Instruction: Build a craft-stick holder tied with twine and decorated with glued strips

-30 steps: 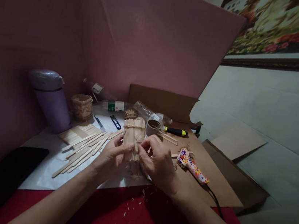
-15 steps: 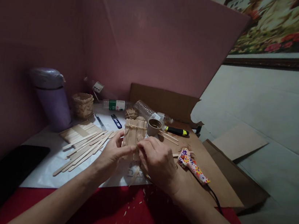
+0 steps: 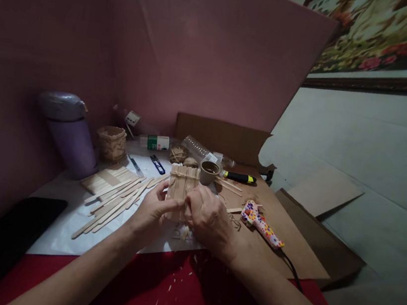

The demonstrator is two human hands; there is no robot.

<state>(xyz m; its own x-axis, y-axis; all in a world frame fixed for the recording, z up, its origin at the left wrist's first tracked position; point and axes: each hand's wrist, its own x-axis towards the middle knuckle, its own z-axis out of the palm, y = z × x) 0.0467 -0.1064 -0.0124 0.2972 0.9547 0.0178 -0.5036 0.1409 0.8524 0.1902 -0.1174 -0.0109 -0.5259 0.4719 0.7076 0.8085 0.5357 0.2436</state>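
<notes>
Above the white sheet (image 3: 54, 233), left hand (image 3: 151, 208) grips pale, twine-banded wooden-stick piece (image 3: 183, 186); curled right hand (image 3: 210, 218) apparently works its edge, hold hidden from me. Next move likely requires steady support.

The right hand (image 3: 212, 218) has curled tighter against the stick cup (image 3: 181, 187).

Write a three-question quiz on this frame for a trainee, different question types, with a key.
1. True or false: the left hand holds the wooden stick piece.
2. Which lies on the brown cardboard: (a) the purple tumbler, (b) the floral-patterned tool, (c) the small woven basket?
3. Short answer: which of the person's hands is nearer that tool?

Key: 1. True. 2. b. 3. The right hand.
</notes>
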